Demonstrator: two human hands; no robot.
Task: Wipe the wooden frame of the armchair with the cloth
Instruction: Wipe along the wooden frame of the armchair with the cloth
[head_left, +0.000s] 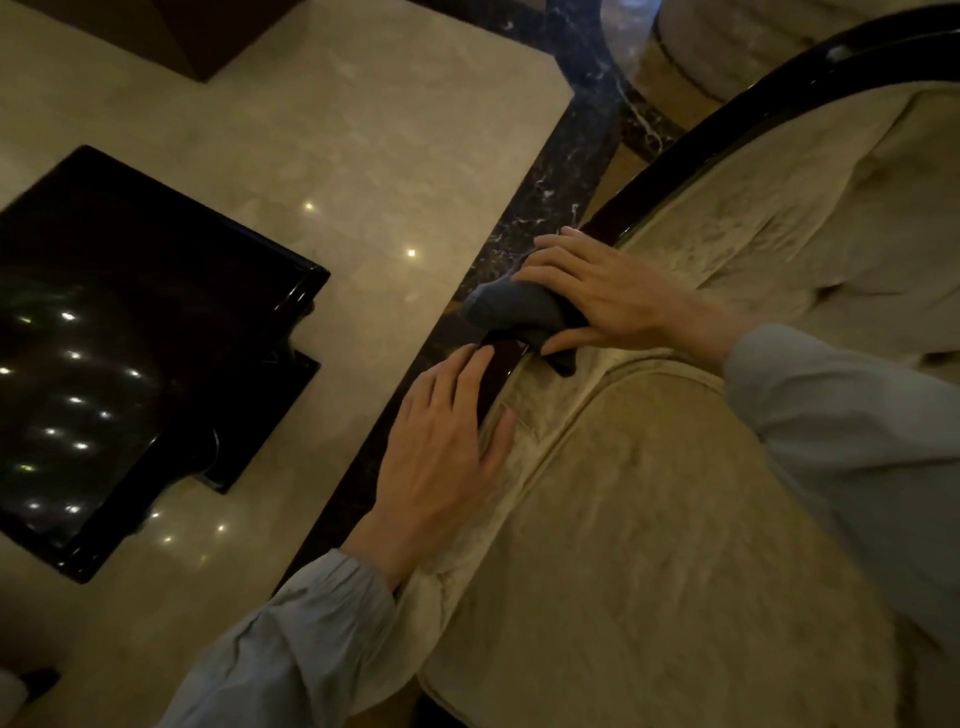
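From the head view, my right hand (597, 296) presses the dark cloth (519, 312) flat-fingered on the wooden frame (675, 171). My left hand (441, 441) rests open at seven o'clock. I should slide along the rail toward one o'clock, pressing evenly.

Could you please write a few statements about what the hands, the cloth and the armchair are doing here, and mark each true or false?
1. The right hand presses the cloth on the dark wooden frame. True.
2. The left hand holds the cloth. False: it rests flat on the frame and upholstery, holding nothing.
3. The cloth is white. False: it is dark grey.
4. A glossy black table stands on the pale floor. True.
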